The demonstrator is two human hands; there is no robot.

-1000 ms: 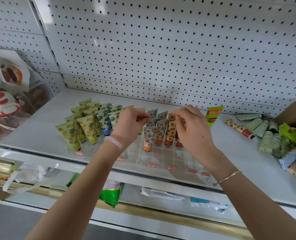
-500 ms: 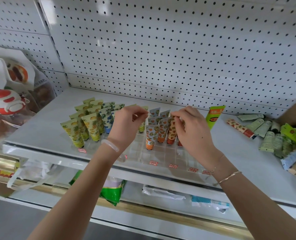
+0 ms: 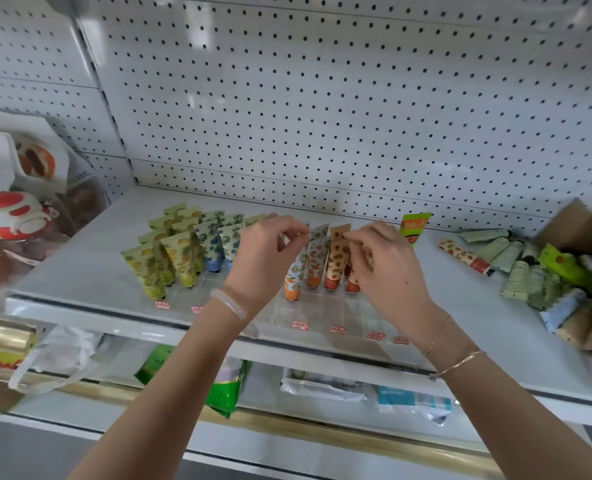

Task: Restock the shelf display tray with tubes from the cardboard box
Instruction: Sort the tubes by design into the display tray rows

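Head view: I have two tubes pinched in the clear tray (image 3: 322, 308).
My left hand (image 3: 270, 259) pinches the pale tube (image 3: 320, 232) by its top, my right hand (image 3: 389, 271) the orange tube (image 3: 337, 261); both stand upright.

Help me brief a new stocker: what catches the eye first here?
Both hands at mid-shelf: the left hand pinches a pale tube, the right hand a peach-print tube, in the clear display tray. Pineapple-print tubes stand at its left end; loose tubes lie heaped by the cardboard box, far right.
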